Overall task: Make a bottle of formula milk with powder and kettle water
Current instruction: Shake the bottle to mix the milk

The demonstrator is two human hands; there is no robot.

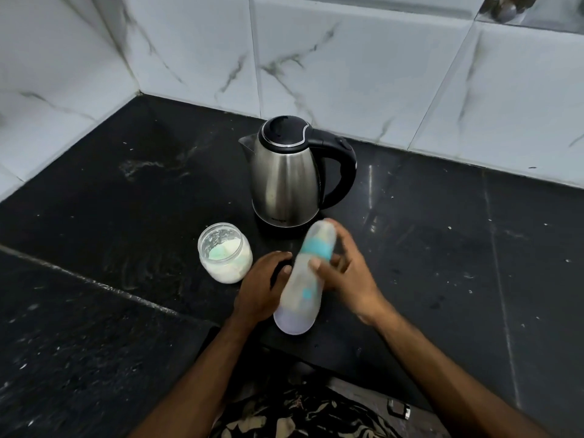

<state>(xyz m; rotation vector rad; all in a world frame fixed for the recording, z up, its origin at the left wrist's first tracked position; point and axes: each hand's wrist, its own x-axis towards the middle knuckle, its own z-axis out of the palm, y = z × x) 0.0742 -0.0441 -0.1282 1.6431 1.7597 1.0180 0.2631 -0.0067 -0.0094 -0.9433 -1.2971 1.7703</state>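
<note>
Judged light, smooth plastic bottle, blurred, tilted toward 1 o'clock, clasped mid-body by right hand grip; left hand grip beside it, clench unclear.

Black stone countertop across the whole lower frame, pale streaks and specks on it, a seam running diagonally through the lower left. White marbled wall tiles behind, meeting in a corner at upper left. Standing at centre frame: a steel kettle with black lid and handle, upright, spout to the left. Just below and left of it, an open glass jar of white powder, upright, close to the kettle but apart. Small dark object near the bottom right edge, unclear what.
</note>
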